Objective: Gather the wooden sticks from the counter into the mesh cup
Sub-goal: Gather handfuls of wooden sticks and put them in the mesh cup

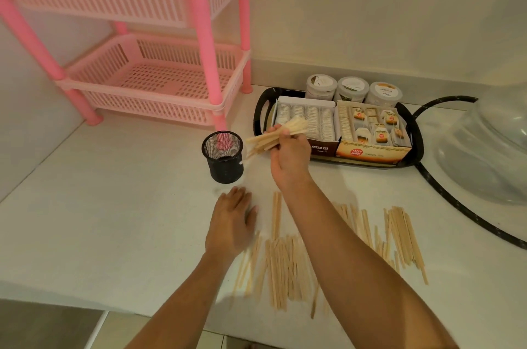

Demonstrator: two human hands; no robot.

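Gripping a bundle of sticks [273, 137] near its middle, the right hand [289, 160] has its fingers curled round it and holds it tilted just beside the rim of the black mesh cup [224, 161], with the lower ends pointing toward the opening. The left hand [231, 224] is flat and relaxed, fingers straight, low over the white counter [114, 206], and holds nothing. Many loose sticks [285, 268] lie on the counter near the person, under and beside both forearms. I judge the sticks light, thin and stiff, a little smooth, so a bundle can fan out and slip; taking hold near the middle with a firm pinch seems best. Behind the right hand is a black tray [262, 112] with tea boxes. Whether the cup already has sticks inside is hard to see through the mesh, and the right forearm hides some sticks.
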